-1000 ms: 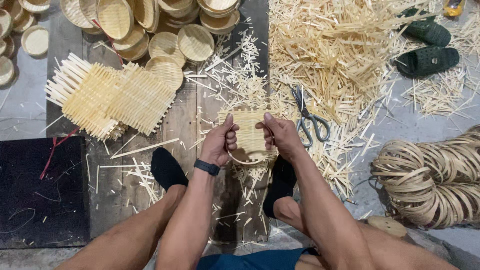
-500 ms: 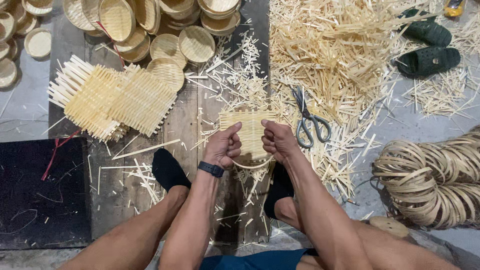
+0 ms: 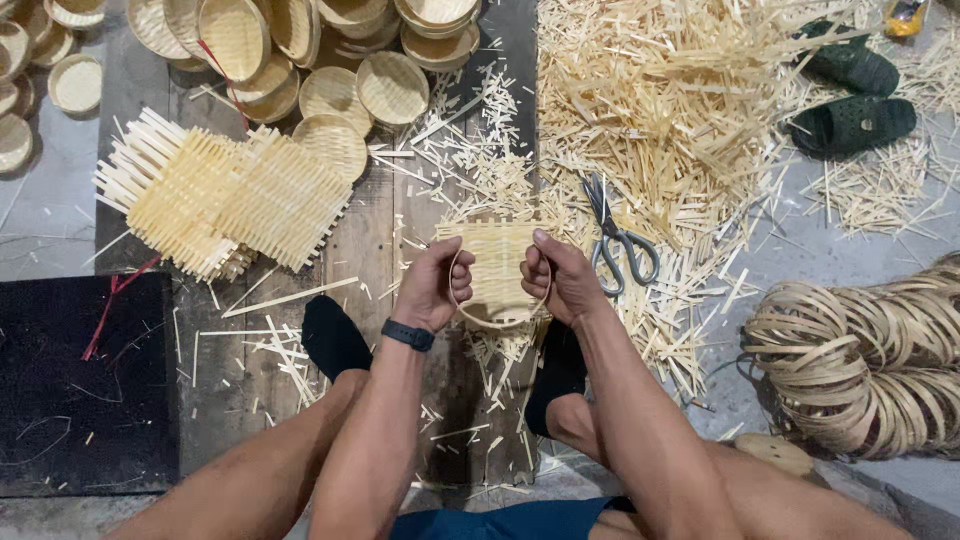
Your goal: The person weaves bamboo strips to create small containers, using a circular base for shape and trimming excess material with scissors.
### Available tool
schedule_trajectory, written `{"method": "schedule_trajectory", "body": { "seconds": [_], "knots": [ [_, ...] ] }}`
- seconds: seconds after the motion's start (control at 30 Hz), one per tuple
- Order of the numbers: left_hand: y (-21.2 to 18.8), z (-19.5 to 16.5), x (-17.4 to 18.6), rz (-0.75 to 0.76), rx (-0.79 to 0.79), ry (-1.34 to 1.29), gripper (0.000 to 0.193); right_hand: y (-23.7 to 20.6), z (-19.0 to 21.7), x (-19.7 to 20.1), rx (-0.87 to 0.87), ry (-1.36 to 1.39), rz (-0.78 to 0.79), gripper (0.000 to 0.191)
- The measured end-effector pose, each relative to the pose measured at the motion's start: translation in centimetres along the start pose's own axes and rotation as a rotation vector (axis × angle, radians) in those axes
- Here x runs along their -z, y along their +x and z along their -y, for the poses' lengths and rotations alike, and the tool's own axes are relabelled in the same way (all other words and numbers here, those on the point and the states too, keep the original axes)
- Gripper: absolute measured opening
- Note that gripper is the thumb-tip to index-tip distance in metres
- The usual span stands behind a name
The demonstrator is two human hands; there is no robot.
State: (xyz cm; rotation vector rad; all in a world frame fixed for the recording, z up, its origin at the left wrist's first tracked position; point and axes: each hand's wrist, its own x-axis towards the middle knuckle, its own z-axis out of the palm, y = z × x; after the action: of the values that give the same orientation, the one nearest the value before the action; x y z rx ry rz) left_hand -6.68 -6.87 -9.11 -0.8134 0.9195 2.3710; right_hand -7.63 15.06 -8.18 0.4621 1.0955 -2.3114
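A small square woven bamboo mat (image 3: 497, 262) with a thin bamboo ring (image 3: 497, 320) pressed around its lower part is held over the wooden board between my feet. My left hand (image 3: 432, 285), with a black band on its wrist, grips the mat's left side and the ring. My right hand (image 3: 560, 280) clasps the right side, thumb on the weave. Grey scissors (image 3: 618, 243) lie just right of my right hand on the bamboo scraps.
A stack of flat woven mats (image 3: 225, 200) lies at the left. Finished small round baskets (image 3: 340, 60) crowd the top. A heap of bamboo offcuts (image 3: 680, 110) fills the upper right, with green sandals (image 3: 850, 95) and coiled bamboo rings (image 3: 870, 360) at right. A black mat (image 3: 70, 390) sits at lower left.
Both hands have shifted their grip on the mat and ring; the mat now stands higher above the fingers, with the ring curving below it.
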Motion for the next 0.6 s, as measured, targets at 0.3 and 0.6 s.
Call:
{"method": "schedule_trajectory", "body": {
  "seconds": [0.3,0.6],
  "knots": [
    [2.3,2.0,1.6,-0.021,-0.052,-0.161,0.033,1.3,-0.8,1.2,0.084,-0.2,-0.058,0.038],
    [3.6,2.3,3.5,-0.201,-0.277,0.064,0.007,1.3,-1.7,2.9,0.115,-0.676,-0.305,0.019]
  ]
}}
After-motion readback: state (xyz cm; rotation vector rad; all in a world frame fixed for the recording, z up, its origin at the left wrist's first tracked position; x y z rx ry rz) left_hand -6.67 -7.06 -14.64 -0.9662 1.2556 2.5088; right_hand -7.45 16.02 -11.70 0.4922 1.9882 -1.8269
